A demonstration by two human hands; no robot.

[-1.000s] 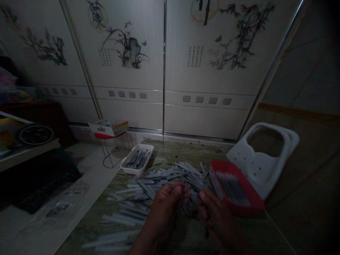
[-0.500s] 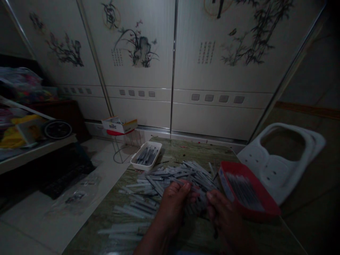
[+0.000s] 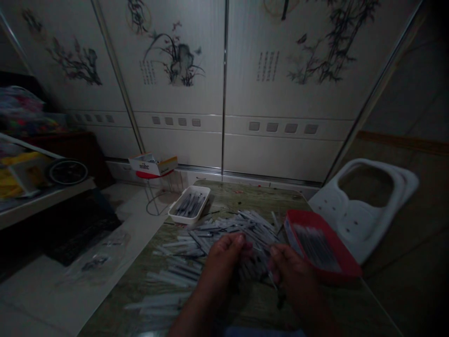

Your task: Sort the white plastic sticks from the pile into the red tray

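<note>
A loose heap of pale, translucent pen-like sticks (image 3: 252,222) with dark cores lies on the greenish table under and beyond both hands. Over the heap, my left hand (image 3: 226,252) is closed in a pinch of thumb and fingers; whatever it holds is too dim to make out. To its right, my right hand (image 3: 286,264) is closed on a thin pen-like stick (image 3: 272,280), whose lower end shows below the fingers. A small gap separates the two hands. More sticks (image 3: 171,276) lie in rough rows left of my left forearm.
A white tray (image 3: 171,216) of pens stands at the table's far left. At the right, a red box (image 3: 345,260) holds packed sticks. A white plastic chair (image 3: 368,234) stands behind it. Beyond the table, a printed carton (image 3: 143,166) rests on a red stool (image 3: 154,175).
My hands have moved slightly apart from each other. The whole view has shifted a little, so the scene sits slightly more to the left.
</note>
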